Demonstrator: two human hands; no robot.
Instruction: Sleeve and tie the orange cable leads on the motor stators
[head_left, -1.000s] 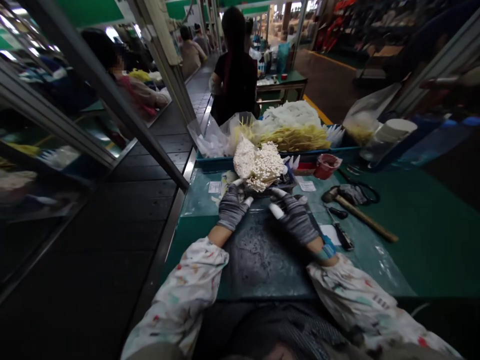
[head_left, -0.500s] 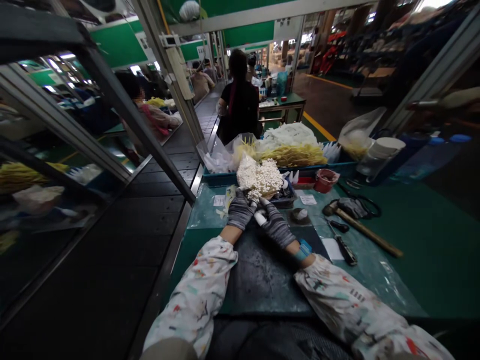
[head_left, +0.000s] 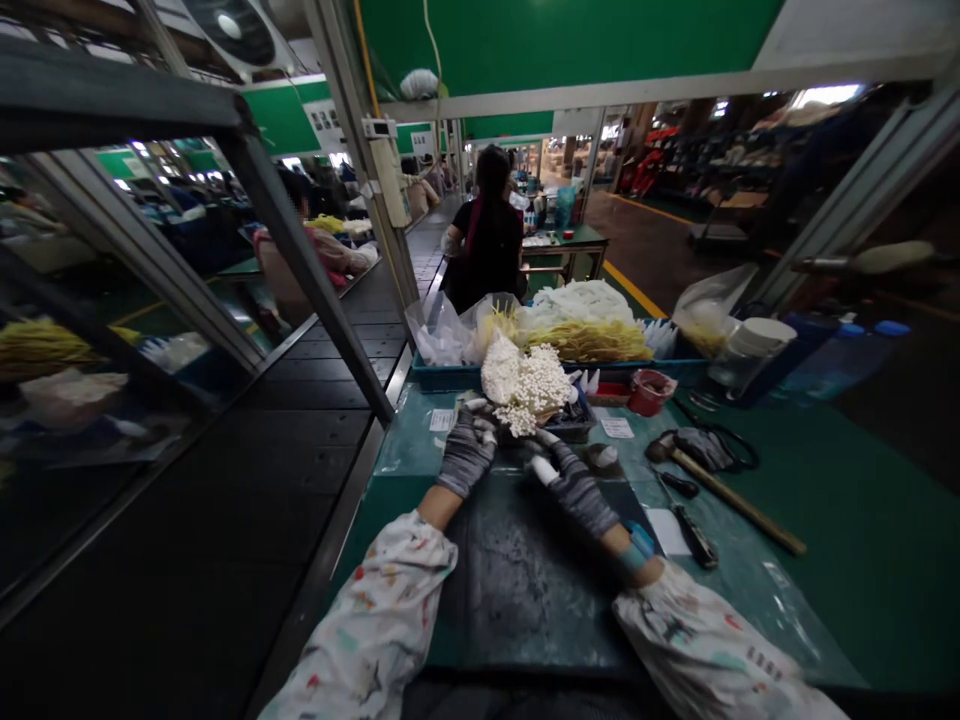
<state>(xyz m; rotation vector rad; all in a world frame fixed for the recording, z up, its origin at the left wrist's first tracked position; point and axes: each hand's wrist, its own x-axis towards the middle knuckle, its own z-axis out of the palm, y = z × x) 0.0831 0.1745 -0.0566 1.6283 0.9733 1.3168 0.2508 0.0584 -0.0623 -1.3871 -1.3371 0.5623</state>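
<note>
From my remote seat I look into a factory hall, with a dark slatted conveyor [head_left: 322, 400] running along the left of a green counter [head_left: 847, 560] and a co-worker [head_left: 491, 245] seated farther ahead. A white, bead-tipped bunch [head_left: 529, 385] sits at a dark tray [head_left: 568, 432], in front of a blue bin [head_left: 450, 378] heaped with yellow strips [head_left: 592, 342]. My left hand [head_left: 470, 450], in a grey striped glove, is curled at the bunch's lower left; I can't tell what its fingers hold. My right hand [head_left: 576, 488] is just below the tray, thumb and forefinger narrowly apart; whether anything thin is between them, I can't tell. To the right lie a hammer [head_left: 739, 502] and a screwdriver [head_left: 694, 535], with a red pot [head_left: 649, 392] beyond.
</note>
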